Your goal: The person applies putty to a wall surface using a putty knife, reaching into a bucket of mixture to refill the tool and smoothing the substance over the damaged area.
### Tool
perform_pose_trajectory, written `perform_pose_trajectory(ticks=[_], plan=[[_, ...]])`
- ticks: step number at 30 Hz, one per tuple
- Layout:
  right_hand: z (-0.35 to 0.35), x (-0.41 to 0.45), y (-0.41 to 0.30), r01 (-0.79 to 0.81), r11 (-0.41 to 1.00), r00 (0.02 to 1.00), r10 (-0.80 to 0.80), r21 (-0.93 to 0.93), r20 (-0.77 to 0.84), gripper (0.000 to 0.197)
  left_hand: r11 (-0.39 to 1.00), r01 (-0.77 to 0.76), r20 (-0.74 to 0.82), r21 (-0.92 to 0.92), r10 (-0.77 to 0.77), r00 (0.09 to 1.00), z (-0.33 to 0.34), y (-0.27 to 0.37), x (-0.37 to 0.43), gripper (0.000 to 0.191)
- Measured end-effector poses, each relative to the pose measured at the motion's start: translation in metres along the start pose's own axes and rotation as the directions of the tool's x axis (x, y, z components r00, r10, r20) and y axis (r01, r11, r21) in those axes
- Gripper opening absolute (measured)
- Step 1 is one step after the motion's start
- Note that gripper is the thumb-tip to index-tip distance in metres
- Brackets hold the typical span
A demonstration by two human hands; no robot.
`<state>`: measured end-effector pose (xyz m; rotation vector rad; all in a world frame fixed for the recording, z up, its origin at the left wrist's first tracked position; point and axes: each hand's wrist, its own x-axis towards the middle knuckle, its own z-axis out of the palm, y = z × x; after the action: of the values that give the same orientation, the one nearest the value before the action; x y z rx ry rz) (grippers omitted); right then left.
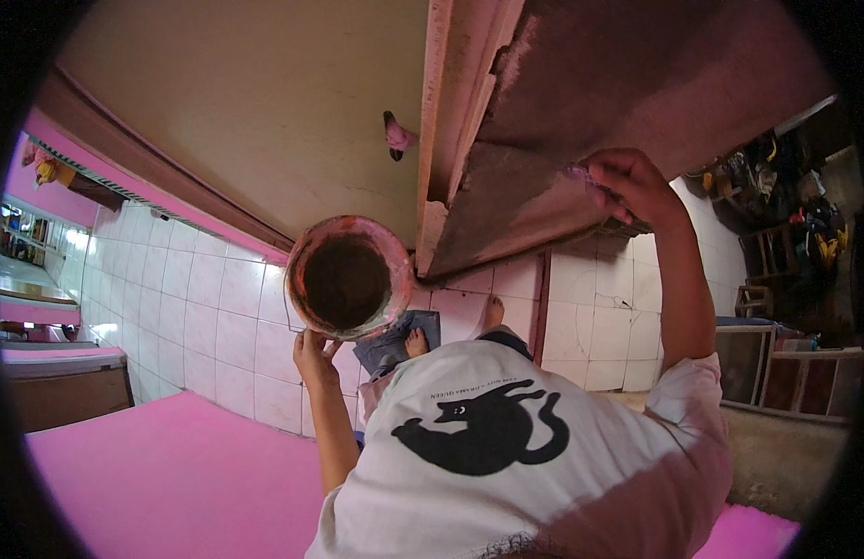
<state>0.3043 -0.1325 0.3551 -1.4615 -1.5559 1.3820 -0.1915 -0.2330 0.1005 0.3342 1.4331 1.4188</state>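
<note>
My left hand [317,356] grips the lower rim of a worn, stained bucket [398,279]. A dark grey-brown mass [347,285] lies inside the bucket. The arm on the other side is raised, and my right hand [631,185] is at the dark, patchy surface of a wall [530,202]. Between its fingers is a small purplish thing [579,173], too blurred to name. A pinkish door frame [435,140] borders the wall, whose coating ends there in a ragged edge.
Beside the frame is a beige door panel [264,105] with a pink thing [398,136] on it. My bare feet [416,342] stand on a dark mat [376,349] and white floor tiles [460,307]. A wooden stool [753,300] and clutter [788,202] are at right.
</note>
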Motion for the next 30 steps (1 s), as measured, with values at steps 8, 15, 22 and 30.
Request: perform_pose_trajectory(ticks=[8,15,22,30], plan=[[-0.011,-0.011,0.003,-0.017,0.999,0.998,0.014,-0.038,-0.058,0.023,1.000,-0.012,-0.011,0.001,0.012,1.000,0.000,-0.002,-0.004,0.015],[0.002,-0.010,-0.002,0.014,1.000,0.999,-0.012,0.027,-0.051,0.024,1.000,0.003,-0.018,0.024,-0.003,1.000,0.001,-0.001,-0.002,0.017],[-0.012,-0.014,0.005,0.101,0.995,0.994,-0.099,0.027,-0.043,0.027,1.000,0.005,-0.012,0.002,-0.005,1.000,0.002,0.001,-0.005,0.015],[0.020,-0.009,0.019,-0.023,1.000,1.000,0.024,-0.017,0.011,0.022,0.998,0.027,-0.060,0.051,-0.024,0.998,0.005,0.003,-0.006,0.012]])
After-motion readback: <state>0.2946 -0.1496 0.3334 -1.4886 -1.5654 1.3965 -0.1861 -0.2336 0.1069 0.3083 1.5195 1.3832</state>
